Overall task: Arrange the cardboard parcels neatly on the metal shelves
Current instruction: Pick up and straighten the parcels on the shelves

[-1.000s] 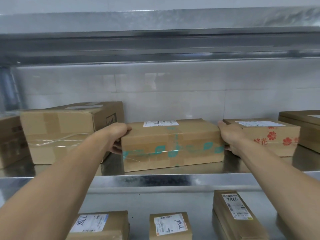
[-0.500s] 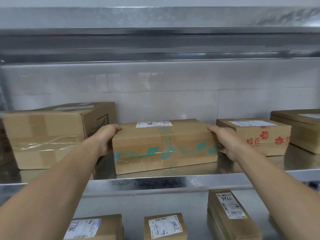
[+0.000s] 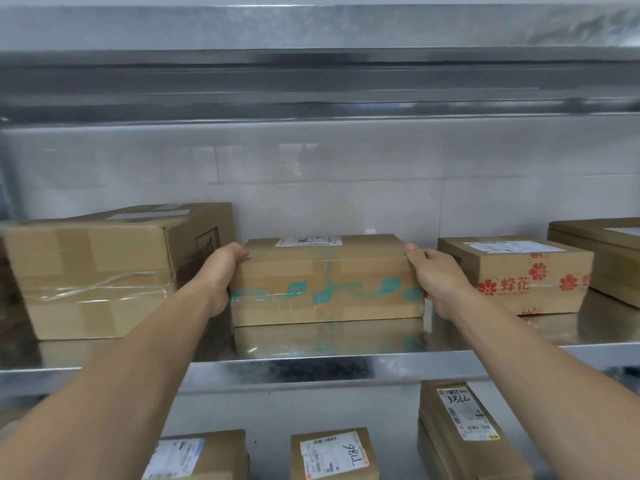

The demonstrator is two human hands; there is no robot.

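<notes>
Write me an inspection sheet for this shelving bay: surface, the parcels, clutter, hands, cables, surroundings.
Surface: shiny metal shelf, reflecting the boxes; lower shelf beneath.
Job's things: teal-taped parcel sits on the metal shelf between large taped box on its left and red-flower box on its right, gaps on both sides; far-right box partly out of frame; below, left labelled parcel, middle labelled parcel, right labelled parcel.
Clutter: nothing seen.
Hands: left hand grips the teal-taped parcel's left end; right hand grips its right end.
Cables: nothing seen.
Surroundings: white tiled wall behind; upper shelf overhead.
</notes>
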